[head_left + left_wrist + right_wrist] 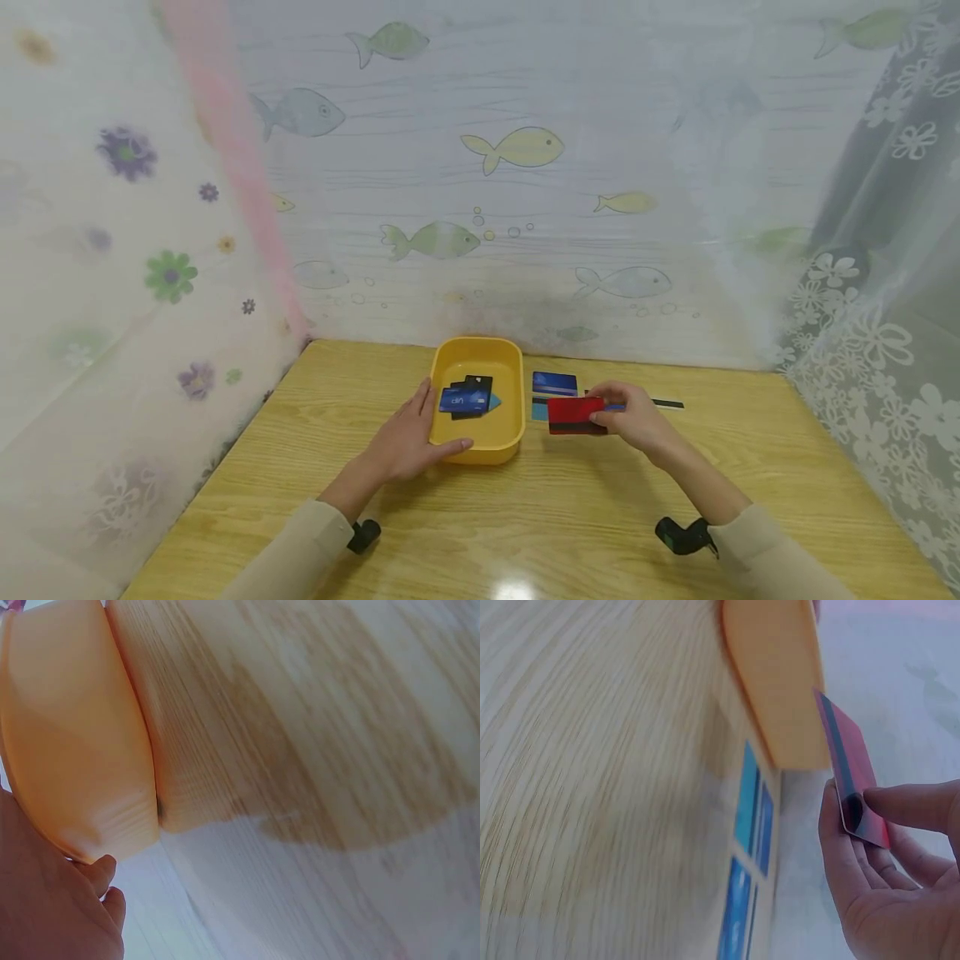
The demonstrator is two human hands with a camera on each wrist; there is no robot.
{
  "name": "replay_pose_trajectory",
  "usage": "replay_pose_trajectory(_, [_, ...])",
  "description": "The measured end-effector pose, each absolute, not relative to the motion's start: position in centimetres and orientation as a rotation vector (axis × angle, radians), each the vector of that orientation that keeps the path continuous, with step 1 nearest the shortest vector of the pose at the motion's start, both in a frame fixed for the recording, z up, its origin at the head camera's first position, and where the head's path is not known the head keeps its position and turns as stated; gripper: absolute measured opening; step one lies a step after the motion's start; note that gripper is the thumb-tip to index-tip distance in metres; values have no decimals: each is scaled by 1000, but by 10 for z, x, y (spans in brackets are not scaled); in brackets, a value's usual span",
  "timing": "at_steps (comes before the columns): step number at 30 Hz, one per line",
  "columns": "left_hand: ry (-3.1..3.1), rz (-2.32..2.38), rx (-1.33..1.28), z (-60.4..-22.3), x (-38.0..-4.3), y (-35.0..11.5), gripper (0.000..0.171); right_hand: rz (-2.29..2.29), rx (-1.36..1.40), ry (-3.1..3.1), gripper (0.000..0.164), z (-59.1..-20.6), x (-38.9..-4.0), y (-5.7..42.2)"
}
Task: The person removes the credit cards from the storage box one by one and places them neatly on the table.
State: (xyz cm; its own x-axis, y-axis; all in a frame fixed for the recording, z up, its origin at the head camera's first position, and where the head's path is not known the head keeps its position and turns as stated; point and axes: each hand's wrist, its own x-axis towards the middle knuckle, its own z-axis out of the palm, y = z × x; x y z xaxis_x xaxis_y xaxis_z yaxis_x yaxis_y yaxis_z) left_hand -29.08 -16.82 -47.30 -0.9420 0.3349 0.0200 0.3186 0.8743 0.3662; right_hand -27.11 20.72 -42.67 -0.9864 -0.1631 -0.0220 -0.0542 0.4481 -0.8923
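Pinches red card (573, 415) in right hand (632, 419) at lower centre-right, braces yellow tub (491, 456) with spread left hand (403, 439) (cards (463, 400) inside), apparently loading, likely needing leftward carry, then release.

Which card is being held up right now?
The red card with the dark stripe, pinched in the right hand. The other cards in view lie in the yellow tray or on the table, and none looks red.
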Motion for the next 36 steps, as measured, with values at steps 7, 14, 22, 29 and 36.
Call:
replay_pose_trajectory(7, [2996,579,537,-472,-289,-167,128,-1493,-115,2658,35,-431,-267,238])
replay_pose_trajectory(14, [3002,575,525,-472,-290,-168,128,-1465,-76,2682,39,-435,-267,260])
replay_pose_trajectory(22, [3001,570,519,-473,-291,-168,128,-1434,-43,2711,41,-437,-268,277])
replay_pose_trajectory(29, [3002,576,513,-473,-290,-168,129,-1438,-4,2713,40,-438,-269,291])
replay_pose_trajectory(36, [3002,574,512,-472,-290,-168,128,-1453,44,2696,40,-441,-271,305])
